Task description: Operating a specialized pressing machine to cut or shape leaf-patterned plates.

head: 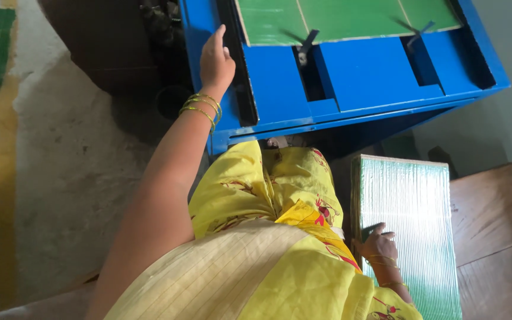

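A seated worker's right hand (pixel 378 244) fingers the near edge of a stack of green sheets (pixel 413 228), probably light, floppy, slippery; her open left hand (pixel 216 59) rests on the blue machine (pixel 374 77).

Left hand (pixel 216 59) reaches up, open palm and fingers against left edge of blue machine (pixel 362 83); green-gold bangles (pixel 201 108) on wrist. Green sheet (pixel 345 19) lies flat on machine top. Right hand (pixel 377 244) rests on near end of stack of shiny green sheets (pixel 413 225), fingers spread. Stack sits on wooden bench (pixel 493 237). Yellow garment (pixel 280 195) across lap. Concrete floor (pixel 60 178) at left.
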